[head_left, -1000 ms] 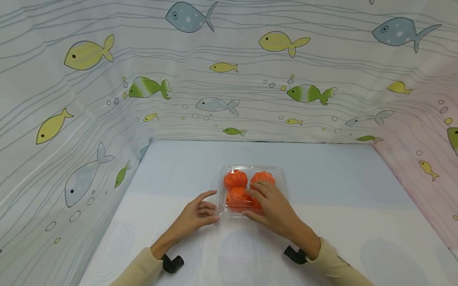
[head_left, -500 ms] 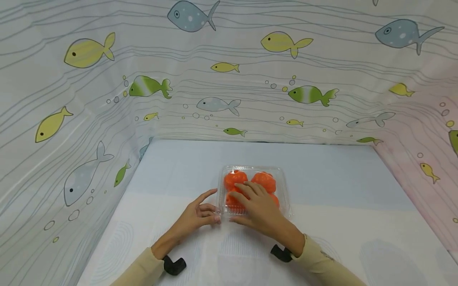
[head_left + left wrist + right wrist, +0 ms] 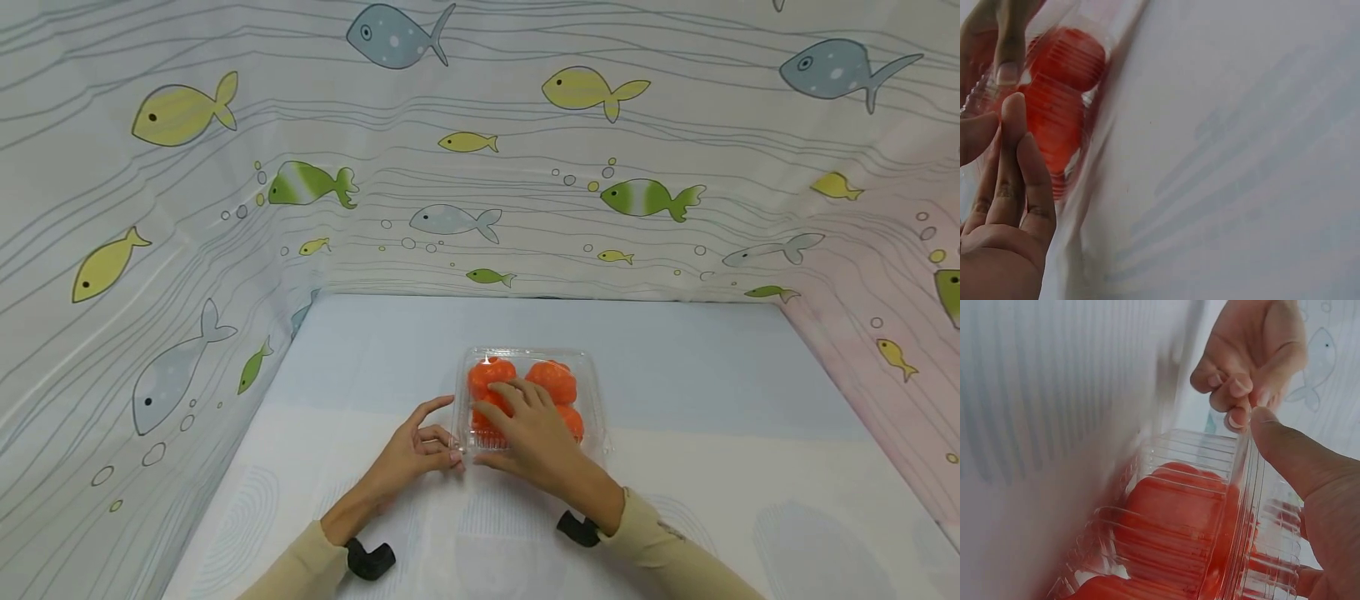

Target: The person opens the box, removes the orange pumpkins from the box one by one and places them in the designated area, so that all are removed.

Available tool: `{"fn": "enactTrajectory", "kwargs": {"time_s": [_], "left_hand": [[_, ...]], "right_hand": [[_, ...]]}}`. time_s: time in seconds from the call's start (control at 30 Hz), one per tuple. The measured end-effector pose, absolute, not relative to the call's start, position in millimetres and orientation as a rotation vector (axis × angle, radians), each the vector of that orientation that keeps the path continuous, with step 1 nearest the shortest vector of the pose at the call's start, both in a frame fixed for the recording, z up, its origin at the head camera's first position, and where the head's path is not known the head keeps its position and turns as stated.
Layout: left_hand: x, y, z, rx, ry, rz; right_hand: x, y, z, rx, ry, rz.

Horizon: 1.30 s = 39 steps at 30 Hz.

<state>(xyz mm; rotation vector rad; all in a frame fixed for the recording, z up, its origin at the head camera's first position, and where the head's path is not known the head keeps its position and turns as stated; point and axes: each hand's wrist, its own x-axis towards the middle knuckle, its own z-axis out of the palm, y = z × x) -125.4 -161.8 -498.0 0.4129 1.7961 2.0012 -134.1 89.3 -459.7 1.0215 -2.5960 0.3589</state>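
Note:
A clear plastic clamshell box (image 3: 592, 400) lies on the table, lid down, with several shiny orange lobed pieces (image 3: 552, 382) inside. At its front left corner my left hand (image 3: 405, 457) pinches the rim between thumb and fingers, as the right wrist view shows by the box edge (image 3: 1200, 442). My right hand (image 3: 543, 446) reaches over the front of the box, fingers curved on the lid and thumb (image 3: 1291, 450) against the rim near that same corner. Both hands almost meet there. The right palm hides part of the orange pieces in the head view.
The table (image 3: 675, 358) has a pale blue and white cover. Fish-printed cloth (image 3: 480, 175) walls it at the back and both sides. A black camera mount sits at each wrist, such as the left mount (image 3: 371, 560).
My right hand has slid left along the front of the box, from its middle to near the left corner. The left hand stays at that corner, and the box has hardly moved.

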Motion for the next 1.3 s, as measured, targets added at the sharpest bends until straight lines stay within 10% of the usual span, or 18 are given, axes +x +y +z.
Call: {"fn": "enactTrajectory", "kwargs": {"time_s": [1.3], "left_hand": [[-128.3, -152.0, -502.0, 0.224, 1.719, 2.053]], "right_hand": [[-138.8, 91.5, -461.9, 1.108, -2.419, 0.307]]}}
